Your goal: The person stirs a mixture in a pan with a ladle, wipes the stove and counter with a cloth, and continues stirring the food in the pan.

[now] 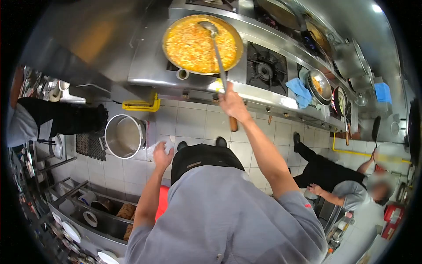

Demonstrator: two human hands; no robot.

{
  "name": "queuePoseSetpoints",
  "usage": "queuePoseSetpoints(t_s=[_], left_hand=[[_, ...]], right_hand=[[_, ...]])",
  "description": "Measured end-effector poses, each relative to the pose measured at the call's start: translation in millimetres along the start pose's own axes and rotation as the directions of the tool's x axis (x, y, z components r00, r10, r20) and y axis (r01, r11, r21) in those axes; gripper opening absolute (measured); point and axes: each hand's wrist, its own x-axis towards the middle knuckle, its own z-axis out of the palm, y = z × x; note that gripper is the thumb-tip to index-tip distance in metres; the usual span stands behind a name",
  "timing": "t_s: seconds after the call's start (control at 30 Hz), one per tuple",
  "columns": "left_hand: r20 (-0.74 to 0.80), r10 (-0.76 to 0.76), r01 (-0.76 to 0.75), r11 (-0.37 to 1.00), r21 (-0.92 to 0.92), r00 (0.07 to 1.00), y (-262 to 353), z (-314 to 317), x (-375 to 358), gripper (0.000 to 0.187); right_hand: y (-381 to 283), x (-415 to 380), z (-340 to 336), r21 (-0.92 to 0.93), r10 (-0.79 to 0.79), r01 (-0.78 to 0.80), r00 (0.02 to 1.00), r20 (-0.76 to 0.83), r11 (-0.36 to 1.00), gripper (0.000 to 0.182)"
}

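My right hand (233, 103) is wrapped round the long handle of a metal ladle (219, 57), whose wooden end sticks out below my fist. The ladle's bowl rests on orange-yellow food (189, 46), which fills a wide round pan (240, 52) on the stove. My left hand (163, 155) hangs over the floor with its fingers apart and nothing in it. A large metal pot (141, 136) stands on the floor to the left of that hand. A small cup (183, 74) sits at the stove's front edge, beside the pan.
Right of the pan is a burner (267, 66), then a blue cloth (299, 93) and a smaller pan (320, 86). A co-worker (336, 174) stands to the right, another person (61, 118) to the left. Behind me on the left is a metal sink (83, 220).
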Motion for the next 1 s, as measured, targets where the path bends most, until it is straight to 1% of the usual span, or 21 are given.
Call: queuePoseSetpoints(t_s=[0.07, 0.13, 0.17, 0.2, 0.23, 0.27, 0.3, 0.37, 0.4, 0.47, 0.53, 0.6, 0.67, 0.7, 0.77, 0.8, 0.83, 0.9, 0.93, 0.97, 1.0], left_hand=[[0.012, -0.026, 0.026, 1.000, -0.009, 1.000, -51, 24, -41, 0.043], [0.094, -0.183, 0.182, 0.983, 0.025, 0.979, -54, 20, -77, 0.041], [0.137, -0.306, 0.302, 0.952, 0.049, 0.942, -58, 21, -95, 0.041], [0.146, -0.358, 0.348, 0.933, 0.089, 0.922, -61, 21, -115, 0.040], [0.148, -0.413, 0.397, 0.909, 0.130, 0.898, -61, 23, -132, 0.038], [0.159, -0.426, 0.409, 0.903, 0.129, 0.891, -60, 27, -147, 0.037], [0.164, -0.448, 0.431, 0.893, 0.133, 0.879, -58, 28, -164, 0.037], [0.189, -0.509, 0.490, 0.860, 0.140, 0.840, -47, 29, -203, 0.035], [0.203, -0.537, 0.520, 0.844, 0.131, 0.819, -32, 27, -214, 0.035], [0.224, -0.554, 0.535, 0.832, 0.147, 0.801, -9, 23, -235, 0.033], [0.249, -0.520, 0.487, 0.853, 0.186, 0.817, 15, 22, -244, 0.031], [0.259, -0.504, 0.471, 0.863, 0.181, 0.824, 29, 23, -251, 0.027], [0.259, -0.506, 0.480, 0.863, 0.158, 0.823, 35, 26, -259, 0.025], [0.293, -0.571, 0.542, 0.821, 0.181, 0.767, 55, 20, -250, 0.022], [0.332, -0.502, 0.483, 0.864, 0.143, 0.799, 41, 21, -256, 0.020], [0.351, -0.462, 0.449, 0.885, 0.122, 0.815, 30, 23, -256, 0.020], [0.359, -0.443, 0.450, 0.890, 0.067, 0.822, 20, 23, -257, 0.020], [0.327, -0.538, 0.519, 0.841, 0.150, 0.777, 31, 7, -233, 0.020], [0.309, -0.583, 0.551, 0.812, 0.190, 0.752, 33, -2, -225, 0.020], [0.261, -0.536, 0.523, 0.843, 0.123, 0.803, 23, -7, -224, 0.019], [0.259, -0.551, 0.534, 0.834, 0.137, 0.793, 21, -15, -221, 0.018]], right_hand=[[14, 1, -13, 0.156, 0.074, -0.088, 0.993, 0.091, 0.984, 0.064], [61, 9, -44, 0.211, 0.061, -0.049, 0.997, -0.048, 0.976, 0.065], [100, 15, -64, 0.424, 0.120, -0.059, 0.986, -0.120, 0.904, 0.061], [171, 35, -75, 0.167, -0.037, 0.120, 0.902, -0.429, 0.979, 0.059], [220, 43, -101, 0.100, 0.093, -0.046, 0.840, -0.534, 0.994, 0.062], [315, 66, -112, -0.073, -0.003, -0.066, 0.719, -0.695, 0.995, 0.067], [379, 73, -143, -0.017, 0.268, -0.338, 0.775, -0.572, 0.941, 0.079], [439, 78, -166, -0.016, 0.333, -0.608, 0.455, -0.826, 0.794, 0.094], [454, 77, -171, -0.084, 0.237, -0.635, 0.404, -0.884, 0.768, 0.079], [498, 73, -175, -0.242, 0.060, -0.425, 0.582, -0.811, 0.872, 0.057], [531, 73, -188, -0.251, 0.003, -0.330, 0.611, -0.792, 0.910, 0.039], [451, 43, -201, -0.190, -0.078, -0.148, 0.553, -0.829, 0.971, 0.029], [396, 13, -179, -0.248, -0.094, -0.199, 0.570, -0.816, 0.948, 0.023], [387, 5, -155, -0.302, -0.264, 0.029, 0.570, -0.778, 0.953, 0.030], [380, 15, -95, -0.299, -0.327, 0.180, 0.750, -0.575, 0.937, 0.030], [367, 24, -59, -0.041, -0.260, 0.293, 0.768, -0.585, 0.955, 0.030], [353, 32, -39, -0.186, -0.343, 0.288, 0.763, -0.548, 0.939, 0.033], [301, 51, -3, -0.215, -0.597, 0.565, 0.682, -0.422, 0.797, 0.038], [264, 54, 10, -0.269, -0.678, 0.623, 0.688, -0.260, 0.735, 0.036], [246, 66, 38, -0.413, -0.740, 0.649, 0.666, -0.098, 0.639, 0.029], [225, 74, 65, -0.438, -0.762, 0.666, 0.643, -0.074, 0.604, 0.027]])
